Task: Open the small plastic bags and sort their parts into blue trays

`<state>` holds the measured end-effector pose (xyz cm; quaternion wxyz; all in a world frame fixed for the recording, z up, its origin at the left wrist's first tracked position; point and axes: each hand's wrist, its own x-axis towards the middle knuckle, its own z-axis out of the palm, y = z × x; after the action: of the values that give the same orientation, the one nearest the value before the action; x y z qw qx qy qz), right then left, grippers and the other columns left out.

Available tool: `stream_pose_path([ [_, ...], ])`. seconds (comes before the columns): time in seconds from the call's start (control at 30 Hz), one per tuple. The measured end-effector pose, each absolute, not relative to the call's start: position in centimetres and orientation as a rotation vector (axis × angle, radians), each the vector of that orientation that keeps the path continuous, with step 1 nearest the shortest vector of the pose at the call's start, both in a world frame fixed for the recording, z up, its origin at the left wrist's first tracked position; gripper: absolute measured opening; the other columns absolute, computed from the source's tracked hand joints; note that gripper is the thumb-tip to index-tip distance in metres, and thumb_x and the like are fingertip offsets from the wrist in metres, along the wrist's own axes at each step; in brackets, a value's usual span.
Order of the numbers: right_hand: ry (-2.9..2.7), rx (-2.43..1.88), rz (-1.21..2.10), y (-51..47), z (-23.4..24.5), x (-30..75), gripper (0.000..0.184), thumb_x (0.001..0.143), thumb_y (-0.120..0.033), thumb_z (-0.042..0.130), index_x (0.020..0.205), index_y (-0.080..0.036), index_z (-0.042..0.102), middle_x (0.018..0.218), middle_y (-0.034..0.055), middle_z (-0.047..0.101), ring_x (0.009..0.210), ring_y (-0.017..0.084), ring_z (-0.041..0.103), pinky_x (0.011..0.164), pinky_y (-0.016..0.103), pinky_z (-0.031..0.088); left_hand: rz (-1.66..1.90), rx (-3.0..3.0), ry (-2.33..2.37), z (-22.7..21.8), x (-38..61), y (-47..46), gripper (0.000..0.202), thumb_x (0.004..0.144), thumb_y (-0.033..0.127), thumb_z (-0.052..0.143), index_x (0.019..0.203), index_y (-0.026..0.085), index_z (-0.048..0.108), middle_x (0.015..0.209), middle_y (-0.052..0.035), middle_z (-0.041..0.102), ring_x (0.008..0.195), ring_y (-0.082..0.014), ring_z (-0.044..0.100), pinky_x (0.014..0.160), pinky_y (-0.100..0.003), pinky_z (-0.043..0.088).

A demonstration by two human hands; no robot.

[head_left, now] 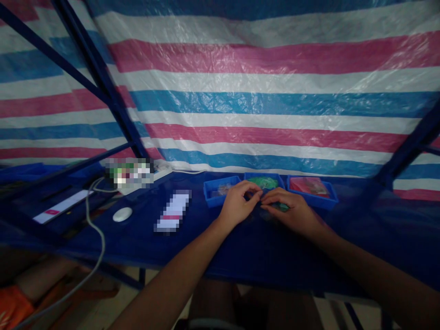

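Striped tarpaulin [261,91] in pink, white and blue is hanging behind a dark blue table [240,247], with blue frame bars [103,82] crossing in front of it on the left. Both hands are meeting near the far edge of the table. The right hand [292,211] is lying low on the surface, its fingers curling closed over a small green piece [280,207] that is peeking out beneath them. The left hand [237,204] is touching it from the side, thumb and forefinger pinching together right at the piece, though the dim light is hiding whether they are actually gripping it. Just behind the hands three blue trays are sitting in a row: the left tray [210,191], the middle tray [264,174] holding green bits, and the right tray [330,200] holding something red. Further left a white round object [122,214] is resting beside a white cable [98,233]
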<state>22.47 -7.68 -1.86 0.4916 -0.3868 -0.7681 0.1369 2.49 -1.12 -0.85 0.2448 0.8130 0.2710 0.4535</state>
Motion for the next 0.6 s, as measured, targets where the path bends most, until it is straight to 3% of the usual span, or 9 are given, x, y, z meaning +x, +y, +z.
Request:
stream_pose_path([
  [0.1, -1.938, -0.984, 0.31, -7.7, -1.8, 22.6, 0.01, 0.096, -0.037, 0.072, 0.098, -0.029, 0.078, 0.101, 0.0058, 0.078, 0.096, 0.027, 0.072, 0.089, 0.045, 0.058, 1.299, 2.384, 0.758, -0.6, 1.9, -0.5, 0.013, 0.098, 0.021, 0.063, 0.107, 0.021, 0.072, 0.104, -0.006, 0.075, 0.096, -0.0202, 0.071, 0.086, -0.034, 0.058],
  [0.23, -1.976, -1.058, 0.201, -7.3, -1.6, 23.7, 0.015, 0.097, -0.04, 0.069, 0.098, -0.027, 0.077, 0.096, 0.0065, 0.077, 0.091, 0.027, 0.071, 0.084, 0.045, 0.057, 1.415, 2.521, 0.869, 0.3, 0.4, 0.3, 0.034, 0.098, 0.014, 0.058, 0.13, 0.021, 0.064, 0.115, -0.007, 0.074, 0.114, -0.0225, 0.067, 0.108, -0.042, 0.051],
  [0.3, -1.995, -1.093, 0.151, -7.0, -1.5, 24.4, 0.016, 0.099, -0.039, 0.067, 0.098, -0.026, 0.077, 0.098, 0.0068, 0.078, 0.094, 0.027, 0.071, 0.086, 0.044, 0.055, 1.419, 2.581, 1.007, 0.7, -0.5, 0.7, 0.029, 0.098, 0.014, 0.057, 0.123, 0.021, 0.069, 0.114, -0.0079, 0.074, 0.114, -0.0244, 0.066, 0.109, -0.044, 0.05],
  [0.43, -2.03, -1.163, 0.117, -6.8, -1.2, 25.8, 0.022, 0.099, -0.043, 0.066, 0.093, -0.024, 0.077, 0.093, 0.0061, 0.077, 0.088, 0.025, 0.07, 0.083, 0.04, 0.054, 1.24, 2.601, 1.275, 0.8, -1.7, 1.6, 0.025, 0.097, 0.015, 0.052, 0.1, 0.018, 0.077, 0.105, -0.0092, 0.074, 0.102, -0.0237, 0.069, 0.1, -0.04, 0.054],
  [0.53, -2.191, -1.172, 0.169, -7.0, -1.1, 26.4, 0.029, 0.093, -0.05, 0.073, 0.101, -0.024, 0.079, 0.099, 0.0071, 0.076, 0.094, 0.025, 0.069, 0.088, 0.04, 0.053, 1.119, 2.667, 1.334, 0.8, -1.9, 1.7, 0.028, 0.1, 0.021, 0.05, 0.1, 0.02, 0.078, 0.105, -0.0077, 0.076, 0.104, -0.0245, 0.069, 0.1, -0.04, 0.052],
  [0.6, -2.311, -1.171, 0.209, -7.1, -1.2, 26.6, 0.043, 0.084, -0.055, 0.081, 0.112, -0.023, 0.078, 0.104, 0.0082, 0.073, 0.098, 0.026, 0.068, 0.092, 0.04, 0.053, 1.119, 2.732, 1.329, 0.8, -1.6, 1.4, 0.027, 0.101, 0.024, 0.05, 0.103, 0.021, 0.077, 0.108, -0.008, 0.077, 0.11, -0.0266, 0.067, 0.102, -0.043, 0.049],
])
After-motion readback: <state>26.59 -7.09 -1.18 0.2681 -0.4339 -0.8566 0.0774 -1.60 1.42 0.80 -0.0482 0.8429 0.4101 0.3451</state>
